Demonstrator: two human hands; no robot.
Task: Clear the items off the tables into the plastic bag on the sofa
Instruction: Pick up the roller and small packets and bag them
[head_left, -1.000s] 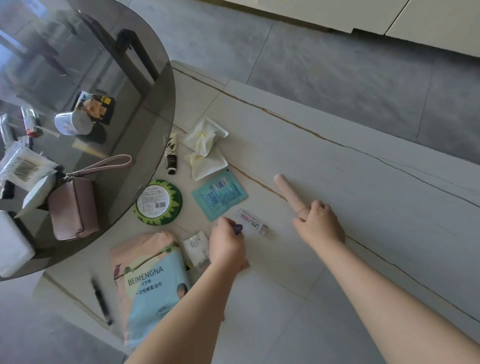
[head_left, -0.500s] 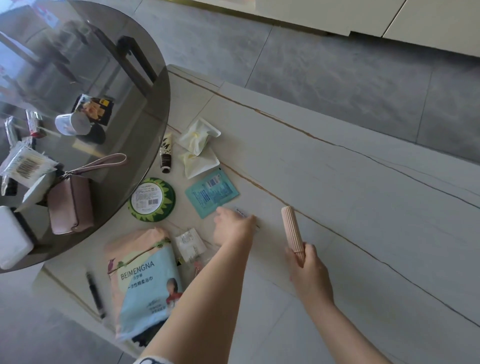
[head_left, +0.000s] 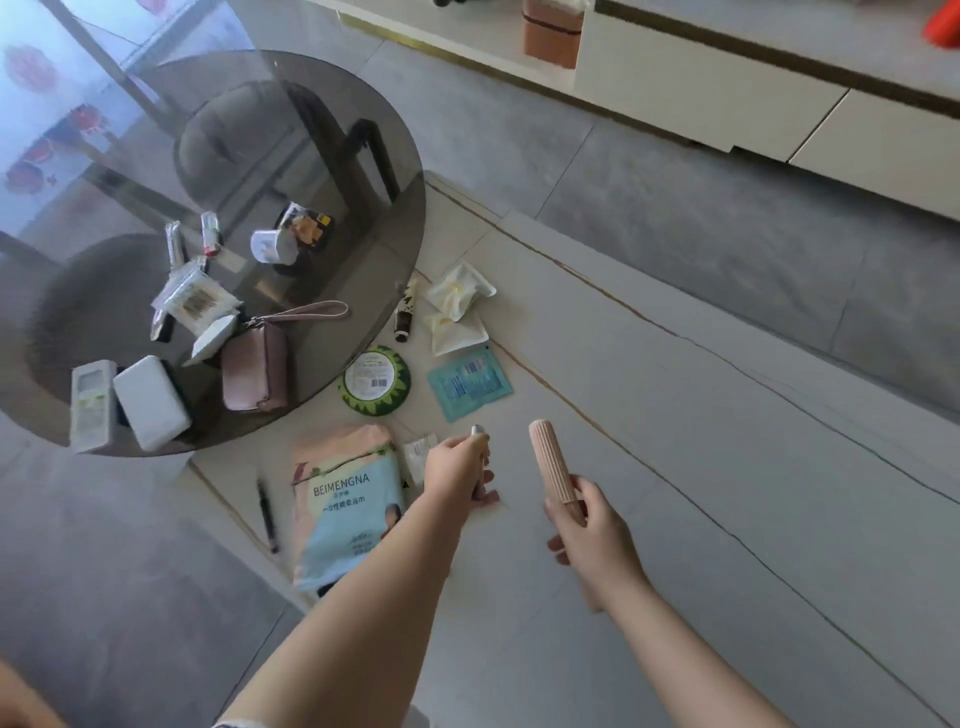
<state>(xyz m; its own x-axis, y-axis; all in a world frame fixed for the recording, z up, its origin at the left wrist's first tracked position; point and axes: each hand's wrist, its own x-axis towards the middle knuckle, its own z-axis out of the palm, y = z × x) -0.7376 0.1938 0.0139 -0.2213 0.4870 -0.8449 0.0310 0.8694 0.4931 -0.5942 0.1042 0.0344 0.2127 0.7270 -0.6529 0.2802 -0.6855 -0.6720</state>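
marble tabletop (head_left: 727, 467) bare rightward, clutter left

A long white cabinet (head_left: 727, 98) is running along the far side of the grey floor (head_left: 675, 218) — drawer fronts facing the room, a gold strip edging its base. A terracotta-coloured container (head_left: 550, 36) is sitting on its low shelf — contents unclear.

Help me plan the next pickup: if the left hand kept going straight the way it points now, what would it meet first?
Probably the teal sachet. The left hand, gripping a small tube, points up-table, and the sachet lies just beyond it. Height above the marble table is unclear, so it might pass over.
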